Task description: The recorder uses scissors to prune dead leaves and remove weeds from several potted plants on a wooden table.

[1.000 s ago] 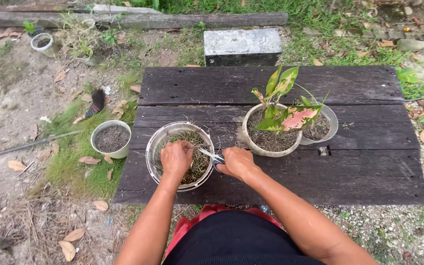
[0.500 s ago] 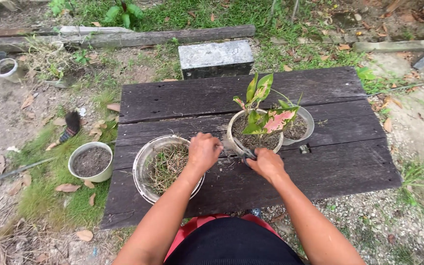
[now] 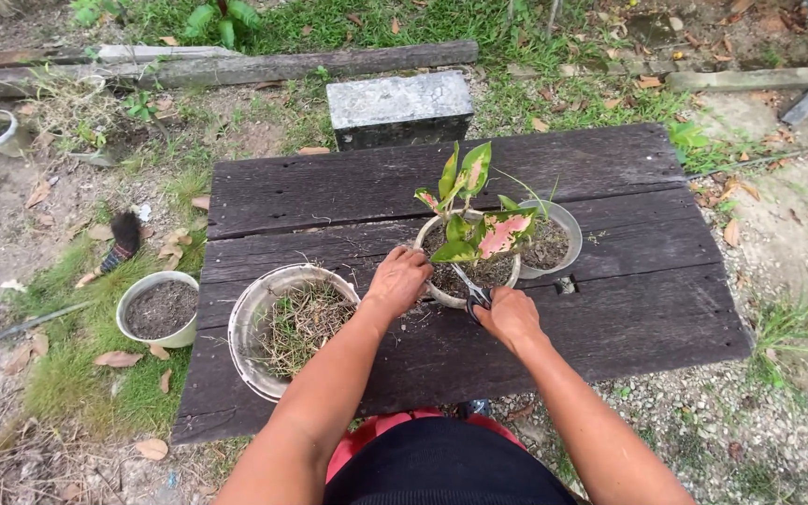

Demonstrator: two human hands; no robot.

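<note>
A white pot (image 3: 441, 292) of dark soil holds a plant (image 3: 475, 220) with green and pink leaves, standing on a dark wooden platform (image 3: 610, 309). My left hand (image 3: 400, 277) rests on the pot's near left rim, fingers curled. My right hand (image 3: 509, 315) grips a pair of scissors (image 3: 471, 288) whose blades point into the pot's soil. A clear bowl (image 3: 247, 323) with dry roots and clippings sits to the left of my left hand.
A second smaller pot (image 3: 563, 224) stands behind the plant. On the grass at left sit a white pot of soil (image 3: 135, 304) and a dark brush (image 3: 123, 238). A concrete block (image 3: 399, 103) and a log (image 3: 264, 65) lie beyond the platform.
My left hand left the clear bowl and moved right onto the plant pot's rim. My right hand brought the scissors to the pot's soil.
</note>
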